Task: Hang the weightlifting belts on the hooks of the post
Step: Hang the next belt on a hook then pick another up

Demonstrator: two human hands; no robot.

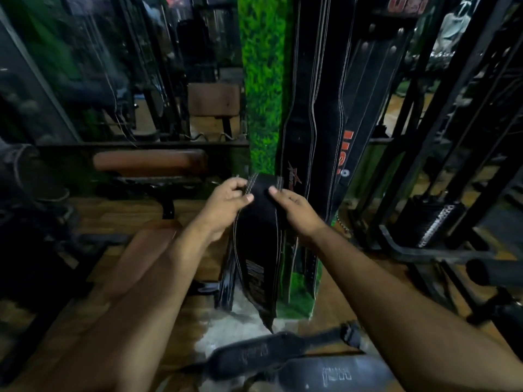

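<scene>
Gym floor; left hand (226, 205) and right hand (294, 210) pinch belt (254, 236) top; next, lift to post (263, 94) hook.

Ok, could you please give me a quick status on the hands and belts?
Both hands, left hand and right hand, grip one black belt. Belts hang on post. More belts on floor.

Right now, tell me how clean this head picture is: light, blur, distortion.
Head view: dim, greenish light; the left forearm is smeared by motion blur, and the left side is soft; both hands on the black belt are fairly sharp; wide-angle bending bows the rack at the right edge; the belts on the floor are dark and hard to read.
</scene>
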